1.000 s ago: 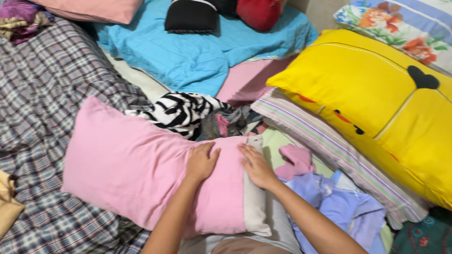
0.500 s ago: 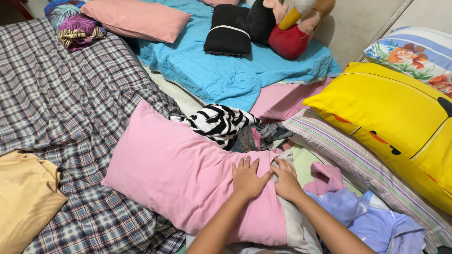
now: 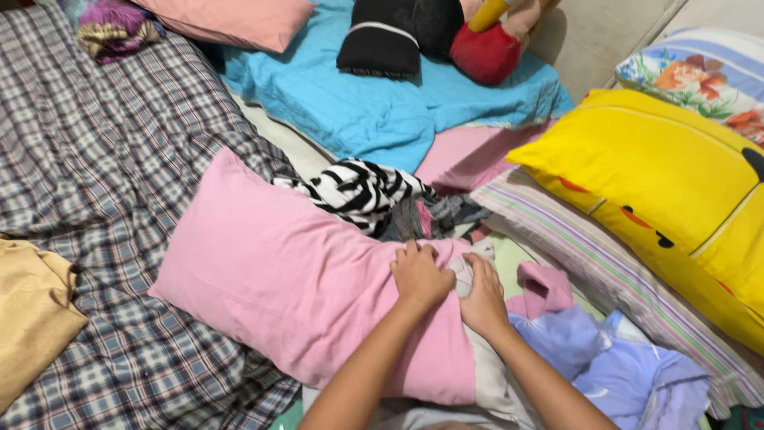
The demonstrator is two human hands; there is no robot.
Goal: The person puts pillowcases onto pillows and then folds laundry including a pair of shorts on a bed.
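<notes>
Two hands close in on the pillowcase's open end

Both hands have drawn together since a second ago, when they lay flat and apart on the pink pillow [image 3: 302,287]. Now the left hand [image 3: 419,275] and right hand [image 3: 482,296] sit side by side, fingers curled narrow, gripping the pink case's edge where pale inner fabric shows. The pillow lies across the plaid bedspread [image 3: 95,159], so the case looks nearly fitted. A zebra-striped garment [image 3: 358,189] touches its far edge, lilac clothes [image 3: 621,366] crowd the right hand, and a yellow pillow [image 3: 660,167] lies beyond.
</notes>
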